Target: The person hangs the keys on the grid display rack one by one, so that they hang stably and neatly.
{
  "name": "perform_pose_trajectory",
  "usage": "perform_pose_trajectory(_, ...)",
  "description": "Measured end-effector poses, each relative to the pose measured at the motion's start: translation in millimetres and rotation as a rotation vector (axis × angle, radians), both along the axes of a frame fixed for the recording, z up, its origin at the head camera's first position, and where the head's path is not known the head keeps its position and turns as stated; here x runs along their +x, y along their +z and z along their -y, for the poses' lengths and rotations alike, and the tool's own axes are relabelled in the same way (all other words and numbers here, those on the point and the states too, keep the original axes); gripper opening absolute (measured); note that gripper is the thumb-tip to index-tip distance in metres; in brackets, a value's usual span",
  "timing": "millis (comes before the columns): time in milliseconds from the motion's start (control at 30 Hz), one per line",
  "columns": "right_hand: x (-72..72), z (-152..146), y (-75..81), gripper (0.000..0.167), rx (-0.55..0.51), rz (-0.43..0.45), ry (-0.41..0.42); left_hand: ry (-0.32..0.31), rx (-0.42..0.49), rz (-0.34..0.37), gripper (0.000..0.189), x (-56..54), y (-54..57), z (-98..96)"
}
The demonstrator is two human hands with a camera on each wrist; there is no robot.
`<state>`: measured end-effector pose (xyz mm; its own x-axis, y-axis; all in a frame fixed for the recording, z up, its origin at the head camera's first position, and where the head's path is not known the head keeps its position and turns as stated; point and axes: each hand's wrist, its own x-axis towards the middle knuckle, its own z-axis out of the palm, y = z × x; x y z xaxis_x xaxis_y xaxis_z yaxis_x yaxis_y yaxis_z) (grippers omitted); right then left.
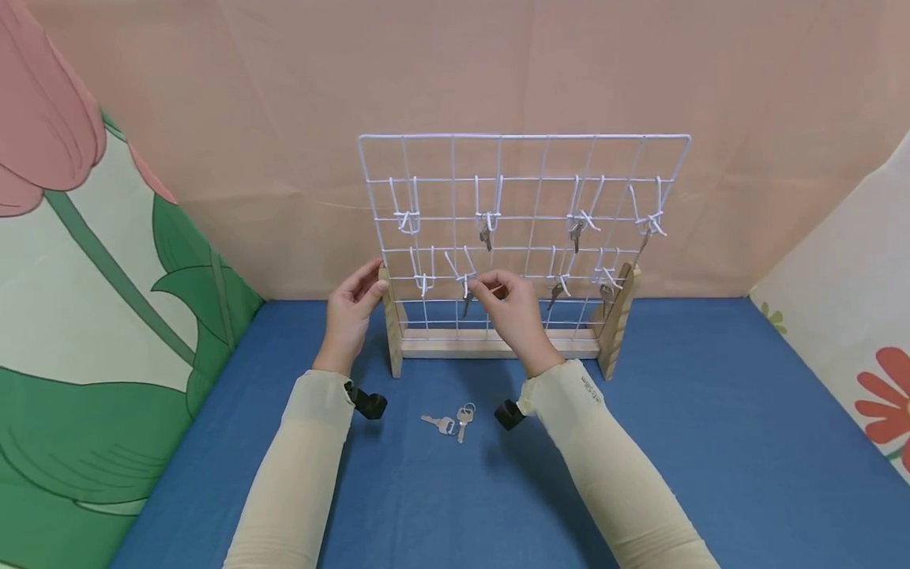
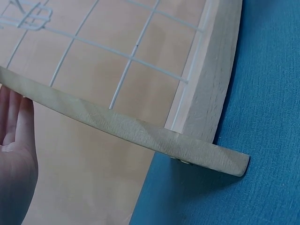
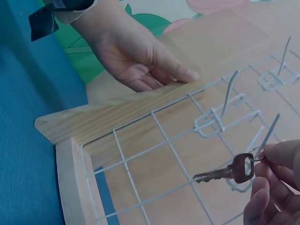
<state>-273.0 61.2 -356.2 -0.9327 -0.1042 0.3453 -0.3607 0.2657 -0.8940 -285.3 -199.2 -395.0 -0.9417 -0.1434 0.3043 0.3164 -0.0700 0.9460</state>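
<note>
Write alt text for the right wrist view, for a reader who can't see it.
The right hand holds a metal key next to a hook on a white wire rack. Across the rack, the left hand grips its wooden side; blue cloth shows at the left edge.

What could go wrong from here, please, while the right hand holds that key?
The key might drop if the right hand lets go too soon, as I cannot tell whether it is looped over the hook.
If the left hand loosens on the wooden side post, the rack could shift under a push and shake the hanging keys.
The two loose keys on the blue surface lie between the sleeves, so either could brush them.
</note>
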Motion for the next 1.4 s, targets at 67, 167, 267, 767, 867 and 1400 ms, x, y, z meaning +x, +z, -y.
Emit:
perform_pose_trajectory(67, -0.7, -0.6, -2.6, 0.018, -0.009, 0.01, -0.005, -0.005, -0.004, 0.004, 0.049, -0.1, -0.8, -0.8)
perform_pose_trajectory(167, -0.1, -1.7, -5.2, 0.018, -0.023, 0.015, -0.007, -0.005, -0.015, 0.006, 0.049, -0.3, -1.1, -1.3)
perform_pose_trajectory(267, 1.2, -3.2, -7.2, 0.019, -0.025, 0.005, 0.002, 0.002, -0.016, 0.0, 0.05, -0.5, -0.6, -0.7)
perform_pose_trajectory(767, 39.4, -24.8, -44.9, 0.01, 0.273, 0.143, 0.19, -0.004, 0.0, -0.014, 0.05, -2.4, -0.4, -1.0)
perform_pose_trajectory(867, 43.6, -25.5, -62.1, 0.007, 0.364, 0.155, 0.238, -0.003, 0.009, -0.015, 0.05, -2.5, -1.0, -0.1)
perform_pose_trajectory(1400, 48.5, -12.9, -94.4, 0.008, 0.597, 0.217, 0.305, -0.02, 0.025, -0.033, 0.05, -0.9, 0.7, 0.0)
